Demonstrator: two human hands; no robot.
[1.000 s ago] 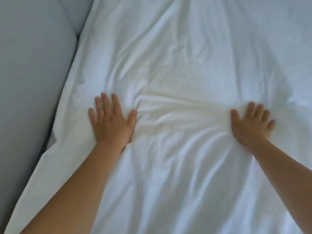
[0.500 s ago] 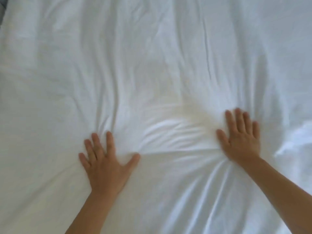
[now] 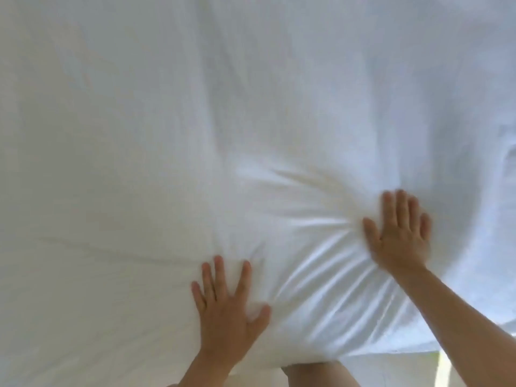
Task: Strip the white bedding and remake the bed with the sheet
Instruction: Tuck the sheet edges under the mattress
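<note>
Now we see the white sheet [image 3: 167, 135] spread across the bed, filling nearly the whole view, with creases fanning between our palms. Our left hand [image 3: 227, 311] presses flat on it near the front edge, fingers spread, and our right hand [image 3: 399, 236] lies flat farther up, fingers straight.

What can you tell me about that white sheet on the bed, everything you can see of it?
The white sheet fills nearly the whole view. It looks like a thin, soft cloth spread over the bed. It lies fairly smooth at the left and far side, but bunches into ridged creases between the two hands. The left hand and right hand press flat on it, fingers straight. Its near edge shows at the bottom right.
</note>
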